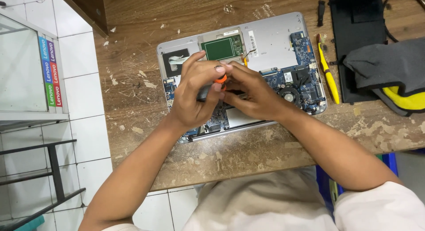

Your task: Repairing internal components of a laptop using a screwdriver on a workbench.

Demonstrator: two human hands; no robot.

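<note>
Your left hand and right hand close together on a small orange-capped screwdriver above the opened silver laptop's exposed blue circuit board on the worn wooden surface (light, slippery, likely best pinched at its cap).

Worn wooden table, surface chipped and flaking. White tiled floor lay beneath. A glass-fronted cabinet stood at left, a black metal frame, possibly a stool, below it.
</note>
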